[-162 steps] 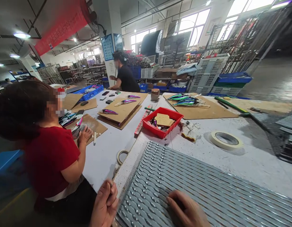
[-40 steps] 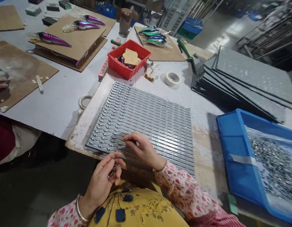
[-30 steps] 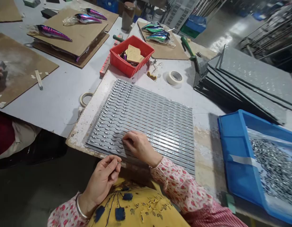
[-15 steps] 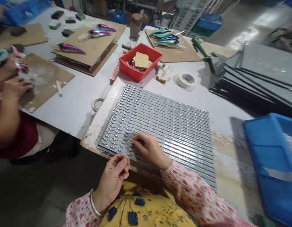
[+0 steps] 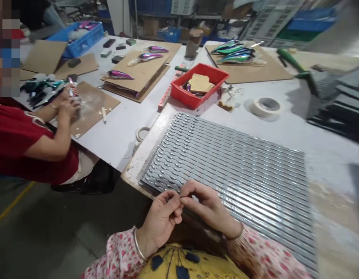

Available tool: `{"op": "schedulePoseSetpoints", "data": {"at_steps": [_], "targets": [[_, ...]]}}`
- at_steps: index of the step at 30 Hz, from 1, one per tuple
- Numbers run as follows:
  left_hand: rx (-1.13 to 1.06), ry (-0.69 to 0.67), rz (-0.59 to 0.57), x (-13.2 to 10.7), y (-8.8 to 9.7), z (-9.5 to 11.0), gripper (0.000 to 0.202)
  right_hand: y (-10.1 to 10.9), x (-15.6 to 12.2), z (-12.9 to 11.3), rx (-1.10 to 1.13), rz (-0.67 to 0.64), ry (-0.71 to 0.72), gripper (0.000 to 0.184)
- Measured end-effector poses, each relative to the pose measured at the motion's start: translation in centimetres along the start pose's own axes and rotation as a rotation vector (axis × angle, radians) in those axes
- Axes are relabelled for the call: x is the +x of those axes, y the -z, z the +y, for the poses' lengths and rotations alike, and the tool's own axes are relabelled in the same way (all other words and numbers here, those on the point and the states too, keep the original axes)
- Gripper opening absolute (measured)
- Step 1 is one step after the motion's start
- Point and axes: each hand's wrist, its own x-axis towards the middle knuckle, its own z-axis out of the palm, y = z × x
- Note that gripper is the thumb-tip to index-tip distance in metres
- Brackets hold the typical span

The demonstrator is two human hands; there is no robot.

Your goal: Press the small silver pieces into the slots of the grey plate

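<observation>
My left hand (image 5: 164, 215) is closed in a pinch above the near edge of the grey ridged board (image 5: 240, 162). Whatever its fingers hold is too small to name. Against those fingertips my right hand (image 5: 210, 207) pinches with thumb and forefinger; what lies between them, if anything, is hidden. Rows of small shiny pieces fill the left part of the board's grooves. The right part shows bare shiny ridges. Beneath the board is a worn pale slab (image 5: 133, 170).
Beyond the board stand a red bin (image 5: 185, 99) with sponges and a tape roll (image 5: 265, 106). Painted fishing lures (image 5: 234, 52) lie on cardboard. At the left, a co-worker in a red shirt (image 5: 37, 149) handles a lure. Dark stacked panels (image 5: 342, 108) are at the right.
My right hand has moved from over the rows of pieces to meet my left hand's fingertips. The view has swung left, showing more of the co-worker and a blue crate.
</observation>
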Motion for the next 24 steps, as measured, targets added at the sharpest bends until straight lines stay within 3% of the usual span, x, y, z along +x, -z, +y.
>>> {"op": "schedulePoseSetpoints", "data": {"at_steps": [3,5,8,11,19,24], "targets": [[0.013,0.026,0.024,-0.3,0.0,0.6,0.022,1.1,0.8,0.6,0.047,0.118,-0.099,0.018],[0.049,0.082,0.031,-0.3,0.2,0.9,0.027,2.2,1.4,1.3,-0.112,0.183,-0.100,0.017],[0.111,0.143,0.025,-0.2,0.7,1.0,0.024,3.3,2.1,2.1,-0.457,0.131,0.002,0.012],[0.118,0.175,-0.003,-0.1,1.0,0.9,0.020,3.2,2.5,2.5,-0.626,0.074,0.048,0.009],[0.139,0.156,-0.016,0.2,1.0,0.7,0.012,2.4,3.0,2.7,-0.844,0.072,-0.022,0.008],[0.135,0.094,0.020,0.6,1.0,0.5,0.013,2.3,3.1,3.0,-0.868,0.110,-0.040,0.008]]}}
